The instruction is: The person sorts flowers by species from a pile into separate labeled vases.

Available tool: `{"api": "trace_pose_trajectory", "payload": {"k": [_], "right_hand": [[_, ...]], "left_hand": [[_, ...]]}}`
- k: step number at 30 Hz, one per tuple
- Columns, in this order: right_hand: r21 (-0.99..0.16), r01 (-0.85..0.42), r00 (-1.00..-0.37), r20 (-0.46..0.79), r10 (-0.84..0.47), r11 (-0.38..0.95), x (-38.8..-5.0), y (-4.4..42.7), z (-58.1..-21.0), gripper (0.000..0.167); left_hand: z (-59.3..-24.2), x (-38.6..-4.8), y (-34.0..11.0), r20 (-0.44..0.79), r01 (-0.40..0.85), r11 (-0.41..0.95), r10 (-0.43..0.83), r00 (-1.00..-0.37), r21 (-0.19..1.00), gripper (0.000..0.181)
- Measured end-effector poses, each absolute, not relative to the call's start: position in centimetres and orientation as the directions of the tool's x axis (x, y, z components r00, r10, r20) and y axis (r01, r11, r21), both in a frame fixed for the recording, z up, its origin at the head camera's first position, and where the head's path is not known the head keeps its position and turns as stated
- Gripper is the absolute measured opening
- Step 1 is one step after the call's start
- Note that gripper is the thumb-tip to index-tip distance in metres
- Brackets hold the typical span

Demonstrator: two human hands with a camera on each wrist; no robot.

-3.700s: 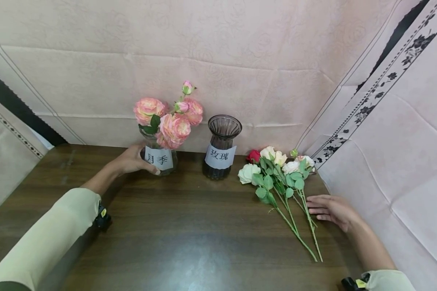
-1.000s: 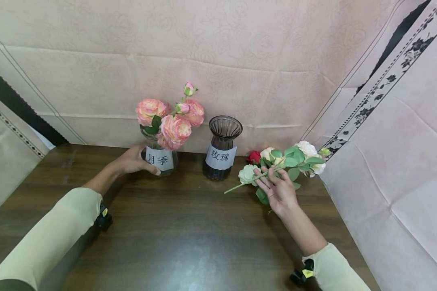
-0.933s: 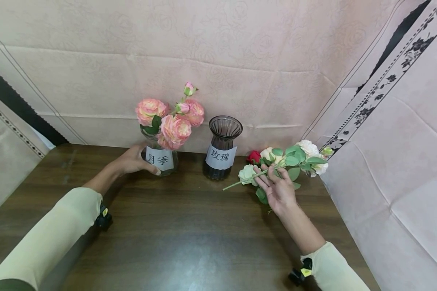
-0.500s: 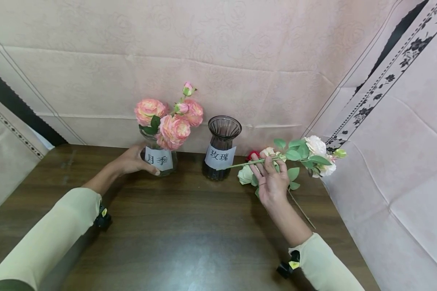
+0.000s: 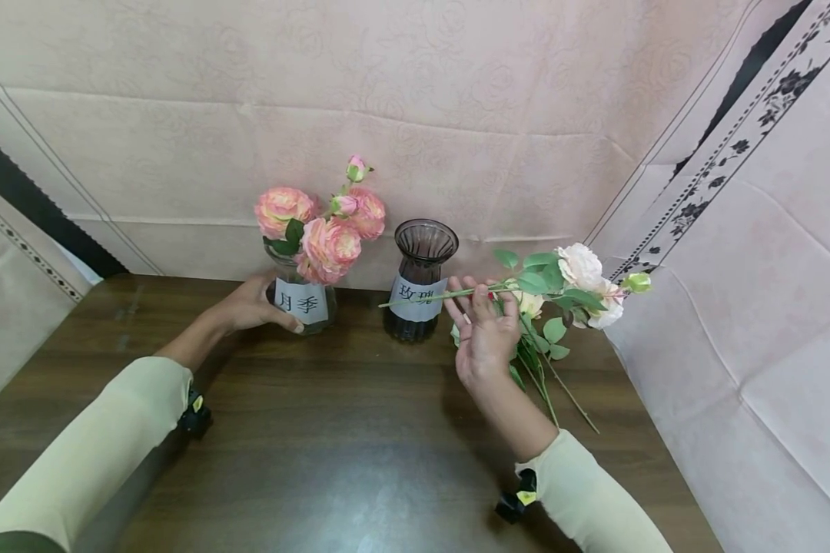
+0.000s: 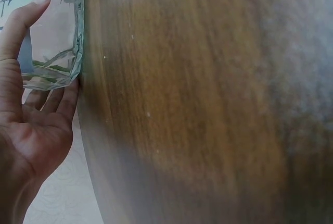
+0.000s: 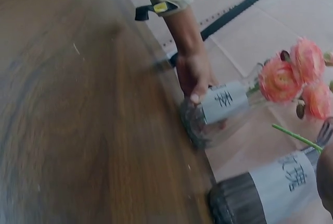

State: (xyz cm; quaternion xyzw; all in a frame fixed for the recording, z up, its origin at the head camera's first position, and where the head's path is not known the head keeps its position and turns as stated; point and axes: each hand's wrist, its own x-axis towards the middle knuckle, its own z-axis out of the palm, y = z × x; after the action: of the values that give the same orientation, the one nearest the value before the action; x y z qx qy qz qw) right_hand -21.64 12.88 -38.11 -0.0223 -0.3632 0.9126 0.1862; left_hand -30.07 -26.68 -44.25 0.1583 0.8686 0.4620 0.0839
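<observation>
My left hand holds the side of a clear glass vase, which bears a paper label and contains pink flowers. In the left wrist view, the thumb presses the near side of that glass vase, with fingers behind it. Between thumb and fingers, my right hand pinches the green stem of a white flower spray with a bud. The spray lies nearly level, blooms to the right. Its stem end crosses in front of the dark glass vase, whose label is partly covered.
On the wooden table, behind and right of my right hand, lie more flowers, among them a cream bloom and crossing stems. A pale cloth hangs close behind the vases and along the right side.
My right hand, earlier flat beside the stems, has picked up the white flower spray and carried it left, turning it nearly level. The left hand has stayed on the clear vase.
</observation>
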Motion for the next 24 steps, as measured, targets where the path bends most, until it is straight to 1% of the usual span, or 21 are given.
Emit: {"api": "trace_pose_trajectory", "payload": {"k": [4,7,8,10,16,20,24], "right_hand": [[-0.686,-0.340,-0.923,0.114,0.367,-0.643,-21.3,11.4,-38.1,0.012],[-0.688,-0.354,-0.920,0.134,0.369,-0.633,-21.0,10.5,-38.1,0.021],[-0.687,-0.359,-0.919,0.141,0.369,-0.631,-20.9,10.2,-38.1,0.022],[-0.684,-0.370,-0.917,0.158,0.367,-0.628,-20.8,9.6,-38.1,0.021],[-0.676,-0.406,-0.907,0.216,0.361,-0.615,-20.7,8.3,-38.0,0.007],[-0.676,-0.425,-0.899,0.240,0.365,-0.602,-20.7,7.2,-37.6,0.010],[-0.674,-0.448,-0.890,0.274,0.365,-0.587,-20.7,5.9,-37.0,0.009]], "left_hand": [[-44.2,-30.0,-26.6,0.005,0.201,0.517,0.355,-0.935,0.832,0.084],[-44.2,-30.0,-26.6,0.006,0.202,0.516,0.356,-0.934,0.832,0.083],[-44.3,-30.0,-26.6,0.007,0.202,0.517,0.355,-0.935,0.832,0.082],[-44.3,-30.1,-26.7,0.007,0.205,0.521,0.356,-0.934,0.829,0.082],[-44.4,-30.2,-26.7,0.007,0.206,0.530,0.353,-0.935,0.823,0.083],[-44.2,-30.0,-26.7,0.003,0.203,0.536,0.350,-0.937,0.819,0.085],[-44.1,-29.9,-26.6,0.002,0.204,0.534,0.355,-0.935,0.821,0.086]]}}
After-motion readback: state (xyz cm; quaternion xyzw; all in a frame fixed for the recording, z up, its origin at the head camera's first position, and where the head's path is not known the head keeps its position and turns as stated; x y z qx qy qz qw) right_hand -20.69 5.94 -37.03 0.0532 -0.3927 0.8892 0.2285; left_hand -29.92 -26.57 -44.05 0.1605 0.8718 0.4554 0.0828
